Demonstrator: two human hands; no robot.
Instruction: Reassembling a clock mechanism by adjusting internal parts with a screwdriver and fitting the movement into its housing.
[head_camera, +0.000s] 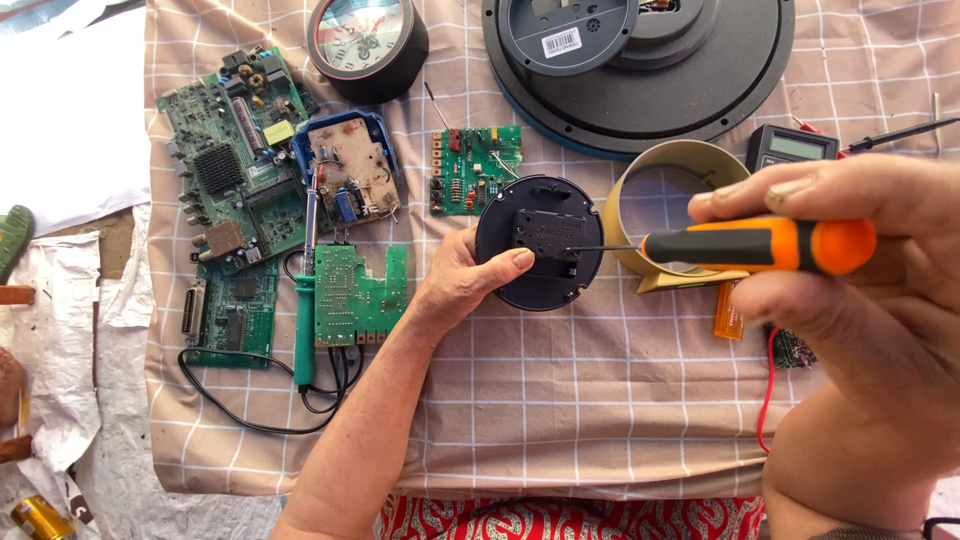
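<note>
The right hand (850, 270), nearest the camera, wraps its fingers around an orange-and-black screwdriver (755, 245), the tip touching the black module on a small round clock back (540, 255). The left hand (460, 285) pinches that clock's left rim, thumb on top. Beyond lie four green circuit boards (235, 165), a soldering iron (305, 300), a gold ring (675, 205), a multimeter (790, 148), two more clocks (365, 40) on the checked tabletop (560, 400).

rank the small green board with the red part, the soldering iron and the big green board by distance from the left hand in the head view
From the left hand:
1. Small green board, just above.
2. Soldering iron, to its left.
3. Big green board, far upper left.
</note>
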